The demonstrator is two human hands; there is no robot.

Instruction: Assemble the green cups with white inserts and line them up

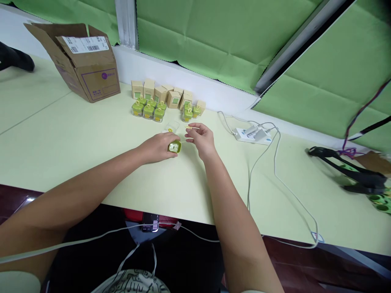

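My left hand (157, 148) is closed around a small green lid (179, 147), tipped so its open underside with a whitish inside shows. My right hand (201, 139) pinches a thin pale-yellow strip (192, 127) between thumb and fingers, just right of the lid. A fine pale line runs from the lid toward the right fingers. Behind the left hand a small clear container (172, 125) with a yellow mark stands on the table. Beyond are several small clear jars (148, 111) with green lids and yellow loops, and another group of such jars (187, 114) farther right.
Several small kraft boxes (160, 94) line the wall. An open cardboard carton (99, 79) stands at the back left. A white power strip (253, 136) with trailing cables lies right, and a black stand-like object (351, 169) farther right. A phone (150, 222) rests below the table edge.
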